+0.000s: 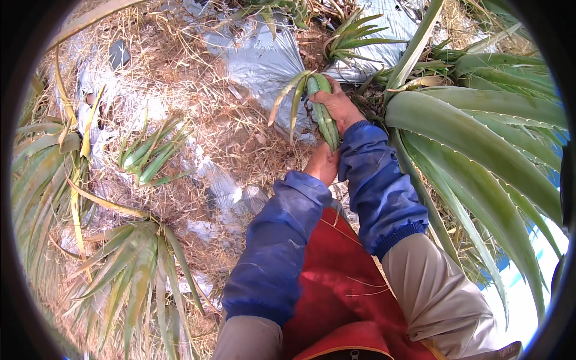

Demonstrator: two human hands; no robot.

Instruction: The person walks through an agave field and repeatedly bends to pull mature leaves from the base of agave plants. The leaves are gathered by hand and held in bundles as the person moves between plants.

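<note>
The right hand (337, 107) wraps its fingers around the upper end of a small aloe shoot (324, 117), a bunch of narrow green leaves held lengthwise between the two hands. The left hand (322, 163) sits at the shoot's lower end, touching it; its fingers are hidden behind the leaves, so I cannot tell whether they are spread or closed. Both forearms wear blue sleeve covers (378, 186). Just to the right stands a large aloe plant (480, 138) with broad leaves. Beneath lies grey plastic sheeting (264, 57) among dry straw (180, 78), with smaller aloe plants (150, 157) to the left
</note>
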